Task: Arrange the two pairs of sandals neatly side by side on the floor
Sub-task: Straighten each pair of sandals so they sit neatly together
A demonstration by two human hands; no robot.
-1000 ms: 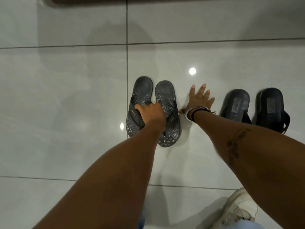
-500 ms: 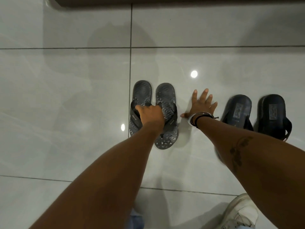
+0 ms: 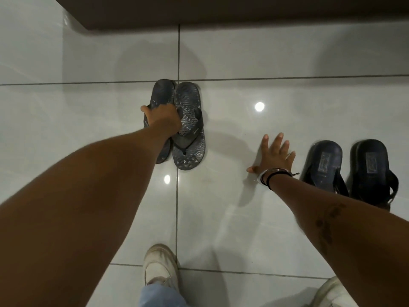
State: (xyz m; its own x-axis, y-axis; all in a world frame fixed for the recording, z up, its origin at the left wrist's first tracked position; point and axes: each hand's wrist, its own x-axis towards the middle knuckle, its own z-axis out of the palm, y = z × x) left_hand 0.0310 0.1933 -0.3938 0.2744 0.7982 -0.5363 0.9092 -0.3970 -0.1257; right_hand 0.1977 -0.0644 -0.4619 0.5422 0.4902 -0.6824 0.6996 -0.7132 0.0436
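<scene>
A pair of grey patterned flip-flops lies side by side on the glossy tile floor, toes toward me. My left hand is closed over their straps, covering much of the left one. A pair of dark slide sandals stands together at the right. My right hand rests flat on the floor with fingers spread, just left of the dark pair and apart from it. Bracelets circle that wrist.
A dark brown base or skirting runs along the far edge of the floor. My two white shoes stand on the tiles at the bottom. Ceiling light reflections dot the floor.
My left hand has pushed the grey flip-flops away from me, up to the far tile joint, and the gap to my right hand has widened. The dark pair has stayed put.
</scene>
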